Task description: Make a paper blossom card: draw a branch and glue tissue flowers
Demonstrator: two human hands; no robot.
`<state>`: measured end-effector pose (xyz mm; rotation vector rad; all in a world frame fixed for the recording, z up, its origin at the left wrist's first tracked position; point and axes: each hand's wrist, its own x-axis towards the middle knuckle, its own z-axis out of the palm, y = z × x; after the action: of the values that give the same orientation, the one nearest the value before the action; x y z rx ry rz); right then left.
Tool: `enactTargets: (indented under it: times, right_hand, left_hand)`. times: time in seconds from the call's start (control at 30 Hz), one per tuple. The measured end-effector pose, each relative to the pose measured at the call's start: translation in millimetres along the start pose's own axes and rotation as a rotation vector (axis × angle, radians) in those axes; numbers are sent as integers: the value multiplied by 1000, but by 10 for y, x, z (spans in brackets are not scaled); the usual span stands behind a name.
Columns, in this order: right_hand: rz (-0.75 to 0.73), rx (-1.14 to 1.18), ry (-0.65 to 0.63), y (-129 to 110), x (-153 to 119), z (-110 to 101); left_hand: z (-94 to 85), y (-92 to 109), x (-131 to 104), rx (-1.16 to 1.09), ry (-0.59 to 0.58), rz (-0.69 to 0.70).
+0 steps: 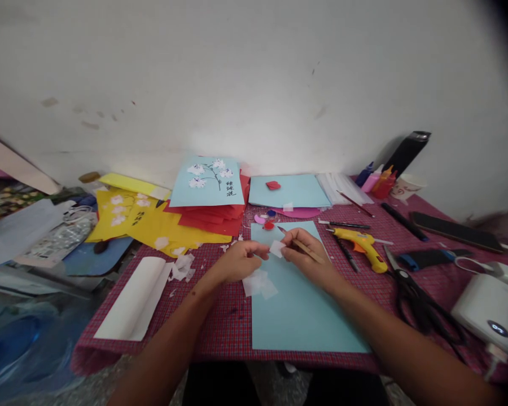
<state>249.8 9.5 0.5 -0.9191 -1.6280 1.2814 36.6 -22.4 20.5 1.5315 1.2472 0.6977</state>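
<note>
White paper square [276, 248] between both hands' fingers [288, 255].

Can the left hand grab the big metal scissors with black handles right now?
Probably not easily: the right forearm slants across between the left hand and the scissors.

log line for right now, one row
left hand: at white paper square | right hand: holds square, brush | below: light blue sheet | right: yellow glue gun
</note>
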Motion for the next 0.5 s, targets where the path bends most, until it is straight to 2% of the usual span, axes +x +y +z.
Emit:
enactTargets:
  times: [0.1,0.3,0.5]
  right_hand:
    - [-38,-18,-36,-11,-21,23]
    - [-118,-48,-63,-9,-32,67]
    - [-162,0,113,-59,-20,8]
  left_hand:
    - [90,-13,24,-243,-8,38]
    - [182,-85,111,-510,136,-32]
    - [116,-116,140,-637,213,-69]
